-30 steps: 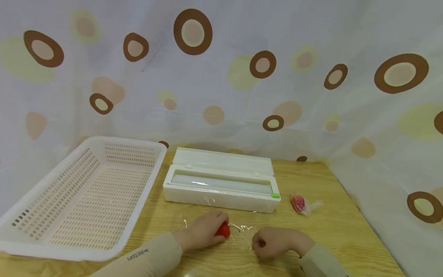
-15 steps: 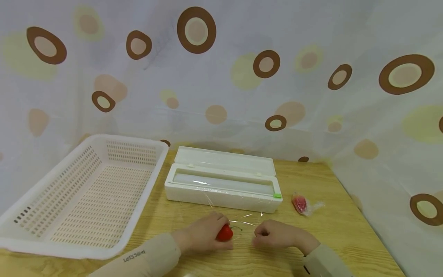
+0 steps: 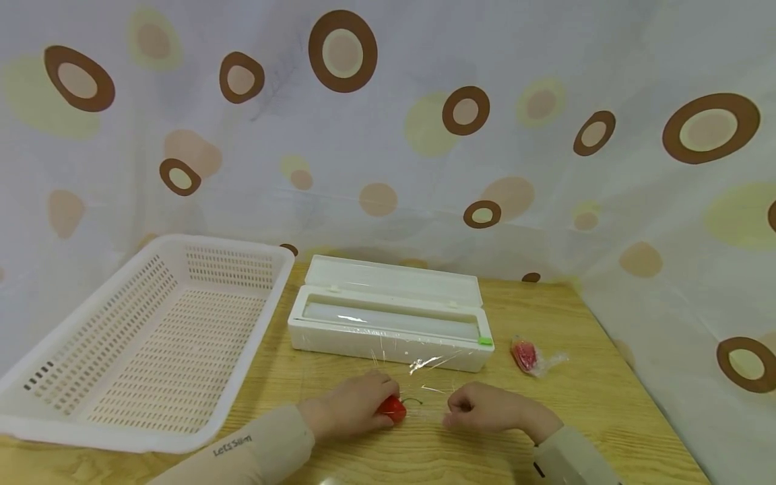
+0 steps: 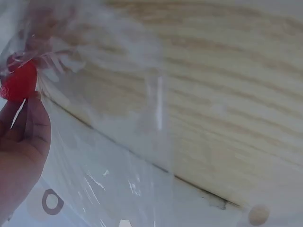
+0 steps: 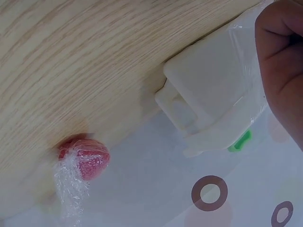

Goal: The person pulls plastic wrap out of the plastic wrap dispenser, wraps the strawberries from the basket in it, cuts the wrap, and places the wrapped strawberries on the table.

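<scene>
My left hand (image 3: 354,407) holds a small red fruit (image 3: 394,409) with a thin green stem, low over the table. In the left wrist view the fruit (image 4: 21,82) sits at the fingertips, with clear plastic wrap (image 4: 128,118) spread over and beside it. Across from it, the fingers of my right hand (image 3: 491,407) are curled and pinch the film's near edge. That film (image 3: 430,389) runs from a white wrap dispenser box (image 3: 388,345), whose lid stands raised and whose roll shows inside. The right wrist view catches part of the right hand (image 5: 284,66) beside the box.
A white slotted basket (image 3: 248,357) stands at the left. Another red item wrapped in twisted film (image 3: 524,356) lies at the right. On the box's right end sits a green slider (image 3: 485,341). A patterned curtain (image 3: 376,135) hangs behind the wooden table (image 3: 545,310).
The fruit and left hand have shifted slightly right, and the fruit's stem now shows. My right hand has edged up a little, and the glints on the film differ.
</scene>
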A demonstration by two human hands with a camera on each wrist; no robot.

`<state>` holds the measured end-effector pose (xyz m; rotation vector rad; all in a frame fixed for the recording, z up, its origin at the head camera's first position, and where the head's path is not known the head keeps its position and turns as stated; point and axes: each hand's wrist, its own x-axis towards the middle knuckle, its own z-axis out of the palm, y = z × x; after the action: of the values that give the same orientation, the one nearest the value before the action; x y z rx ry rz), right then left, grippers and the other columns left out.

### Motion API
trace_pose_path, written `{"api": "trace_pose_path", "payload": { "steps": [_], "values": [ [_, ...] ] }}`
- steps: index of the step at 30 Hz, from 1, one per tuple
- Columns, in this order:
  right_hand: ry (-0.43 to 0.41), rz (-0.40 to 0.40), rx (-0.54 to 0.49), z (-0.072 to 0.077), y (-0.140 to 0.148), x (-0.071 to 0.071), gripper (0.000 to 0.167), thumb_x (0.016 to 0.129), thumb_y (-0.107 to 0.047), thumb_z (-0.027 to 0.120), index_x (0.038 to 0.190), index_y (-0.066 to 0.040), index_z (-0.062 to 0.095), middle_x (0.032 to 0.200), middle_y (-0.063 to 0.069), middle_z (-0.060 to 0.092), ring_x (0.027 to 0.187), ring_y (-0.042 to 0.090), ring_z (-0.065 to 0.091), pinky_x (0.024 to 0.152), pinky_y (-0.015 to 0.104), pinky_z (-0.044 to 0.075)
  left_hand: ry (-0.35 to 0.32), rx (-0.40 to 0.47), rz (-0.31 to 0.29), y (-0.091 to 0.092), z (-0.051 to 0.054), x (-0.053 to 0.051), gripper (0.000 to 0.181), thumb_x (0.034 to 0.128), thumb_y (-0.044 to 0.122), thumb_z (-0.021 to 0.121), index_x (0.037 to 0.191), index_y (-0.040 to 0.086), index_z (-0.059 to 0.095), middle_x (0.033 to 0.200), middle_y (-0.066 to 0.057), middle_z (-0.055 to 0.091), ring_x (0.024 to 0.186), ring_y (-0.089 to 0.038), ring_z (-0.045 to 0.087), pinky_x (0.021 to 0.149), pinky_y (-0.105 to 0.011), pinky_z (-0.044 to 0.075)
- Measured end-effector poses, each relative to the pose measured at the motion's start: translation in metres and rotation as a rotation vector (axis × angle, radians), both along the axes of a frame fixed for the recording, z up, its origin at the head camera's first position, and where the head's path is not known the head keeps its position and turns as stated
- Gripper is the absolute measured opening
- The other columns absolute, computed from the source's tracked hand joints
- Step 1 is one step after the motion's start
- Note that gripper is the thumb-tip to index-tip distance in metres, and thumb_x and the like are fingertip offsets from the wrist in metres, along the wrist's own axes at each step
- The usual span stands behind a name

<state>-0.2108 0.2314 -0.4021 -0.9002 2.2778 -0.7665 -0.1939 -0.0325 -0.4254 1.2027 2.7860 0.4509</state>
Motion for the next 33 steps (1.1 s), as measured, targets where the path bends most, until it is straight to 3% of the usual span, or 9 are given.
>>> {"api": "trace_pose_path", "payload": {
  "steps": [5, 9, 15, 18, 21, 25, 26, 28, 33],
  "values": [
    [0.064, 0.004, -0.102, 0.003, 0.005, -0.003, 0.024, 0.088, -0.022, 0.063, 0.07, -0.01, 0.053, 0.062, -0.013, 0.039, 0.056, -0.005, 0.034, 0.052, 0.015, 0.031, -0.096, 0.017, 0.004, 0.002, 0.006, -0.005, 0.022, 0.0796, 0.025, 0.073, 0.093, 0.014, 0.06, 0.083, 0.008, 0.057, 0.074, -0.001, 0.047, 0.068, -0.016, 0.042],
    [0.086, 0.008, -0.208, 0.006, 0.009, -0.006, 0.011, 0.087, -0.015, 0.063, 0.078, -0.008, 0.063, 0.064, -0.005, 0.05, 0.057, -0.006, 0.037, 0.051, 0.014, 0.034, -0.189, 0.029, 0.018, 0.004, 0.011, -0.009, 0.018, 0.0794, 0.023, 0.074, 0.086, 0.014, 0.06, 0.077, 0.009, 0.055, 0.068, -0.001, 0.044, 0.065, -0.015, 0.04],
    [0.217, -0.088, -0.181, 0.012, 0.016, -0.004, 0.004, 0.085, -0.013, 0.067, 0.083, -0.009, 0.069, 0.077, 0.0, 0.065, 0.067, -0.006, 0.046, 0.058, 0.019, 0.043, -0.323, 0.052, 0.055, 0.005, 0.017, -0.013, 0.013, 0.0803, 0.017, 0.072, 0.088, 0.012, 0.063, 0.079, 0.007, 0.059, 0.07, -0.002, 0.049, 0.068, -0.016, 0.043],
    [0.379, -0.184, -0.108, 0.015, 0.017, -0.001, 0.003, 0.082, -0.007, 0.068, 0.084, -0.01, 0.067, 0.075, -0.003, 0.062, 0.068, -0.004, 0.046, 0.059, 0.019, 0.043, -0.355, 0.057, 0.066, 0.005, 0.018, -0.013, 0.015, 0.0804, 0.016, 0.072, 0.092, 0.011, 0.064, 0.081, 0.007, 0.061, 0.07, -0.001, 0.051, 0.069, -0.015, 0.044],
    [0.618, -0.278, -0.004, 0.019, 0.009, 0.006, 0.01, 0.078, -0.009, 0.072, 0.086, -0.012, 0.066, 0.078, -0.007, 0.059, 0.069, -0.001, 0.049, 0.06, 0.019, 0.044, -0.361, 0.066, 0.068, 0.003, 0.018, -0.013, 0.016, 0.0798, 0.016, 0.073, 0.092, 0.009, 0.065, 0.082, 0.006, 0.059, 0.072, -0.002, 0.051, 0.069, -0.015, 0.044],
    [0.982, -0.291, 0.039, 0.027, -0.012, 0.019, 0.023, 0.068, -0.008, 0.079, 0.085, -0.015, 0.065, 0.083, -0.007, 0.061, 0.075, 0.008, 0.058, 0.058, 0.019, 0.047, -0.352, 0.077, 0.082, 0.0, 0.019, -0.013, 0.019, 0.0789, 0.018, 0.074, 0.093, 0.009, 0.066, 0.086, 0.006, 0.055, 0.076, -0.003, 0.051, 0.071, -0.016, 0.044],
    [1.025, -0.303, 0.031, 0.03, -0.017, 0.021, 0.026, 0.066, -0.006, 0.079, 0.085, -0.015, 0.065, 0.084, -0.007, 0.061, 0.075, 0.01, 0.059, 0.056, 0.018, 0.046, -0.345, 0.073, 0.085, 0.0, 0.019, -0.013, 0.019, 0.0789, 0.019, 0.074, 0.093, 0.01, 0.066, 0.087, 0.006, 0.055, 0.077, -0.004, 0.051, 0.072, -0.017, 0.045],
    [0.978, -0.328, 0.019, 0.037, -0.02, 0.024, 0.027, 0.066, -0.003, 0.078, 0.086, -0.015, 0.065, 0.087, -0.005, 0.062, 0.078, 0.014, 0.06, 0.056, 0.019, 0.045, -0.351, 0.074, 0.091, 0.0, 0.02, -0.014, 0.019, 0.0786, 0.019, 0.074, 0.093, 0.01, 0.066, 0.086, 0.006, 0.057, 0.077, -0.003, 0.051, 0.072, -0.017, 0.045],
    [0.513, -0.417, 0.085, 0.056, 0.005, 0.019, 0.021, 0.076, -0.006, 0.073, 0.095, -0.011, 0.065, 0.094, 0.001, 0.065, 0.081, 0.016, 0.058, 0.065, 0.026, 0.047, -0.376, 0.092, 0.09, 0.0, 0.019, -0.017, 0.016, 0.0784, 0.018, 0.074, 0.09, 0.011, 0.066, 0.083, 0.007, 0.061, 0.075, -0.003, 0.052, 0.073, -0.018, 0.046]
  ]
}}
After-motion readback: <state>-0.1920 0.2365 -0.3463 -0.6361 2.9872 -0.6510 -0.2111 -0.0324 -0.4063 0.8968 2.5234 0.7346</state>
